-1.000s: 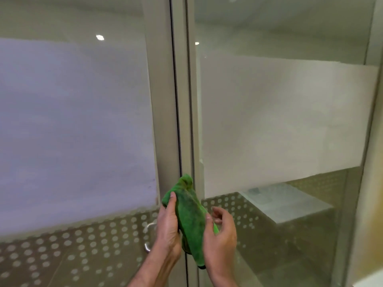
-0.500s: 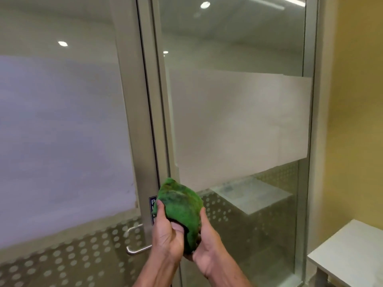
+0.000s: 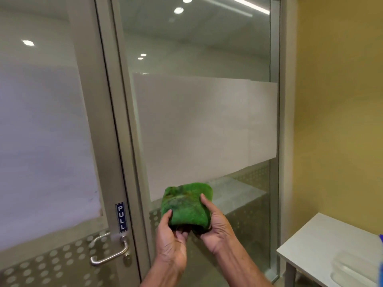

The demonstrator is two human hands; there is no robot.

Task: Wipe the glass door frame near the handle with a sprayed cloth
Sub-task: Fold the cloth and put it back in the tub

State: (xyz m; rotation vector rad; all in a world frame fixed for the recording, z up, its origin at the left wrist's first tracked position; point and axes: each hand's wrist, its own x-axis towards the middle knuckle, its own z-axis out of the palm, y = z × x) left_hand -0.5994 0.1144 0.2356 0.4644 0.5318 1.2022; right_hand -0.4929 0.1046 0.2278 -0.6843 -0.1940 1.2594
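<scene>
Head-camera view of a glazed doorway. At far left, the glass door [image 3: 41, 141] carries a broad frosted band across its middle and a dotted pattern along its lower part. Its grey metal door frame [image 3: 99, 141] runs from the top edge down to the bottom edge, leaning slightly in the wide-angle view; low on this frame sits a blue PULL sticker [image 3: 121, 217], and directly beneath it a silver lever handle [image 3: 109, 254] projects toward the lower left. To the right of the frame, a fixed glass panel [image 3: 203, 121] bears a matching frosted band, with ceiling lights reflected near its top edge. In front of the lower part of this panel, both hands hold a folded green cloth [image 3: 187, 204] clear of the frame, to the right of the sticker and handle and not touching either. The left hand [image 3: 172, 243] grips the cloth's lower left edge, thumb on the front face and fingers curled beneath. The right hand [image 3: 215, 228] grips the lower right edge, thumb laid up along the cloth's right side and fingers tucked under. The cloth thus stands above and between the two hands, its upper edge free. Farther right, a yellow wall [image 3: 335, 121] meets the panel's right edge. In the bottom right corner, a white table [image 3: 323, 241] shows its near-left corner, and a blue object [image 3: 381, 255] is cut off by the right edge, its identity indeterminate.
</scene>
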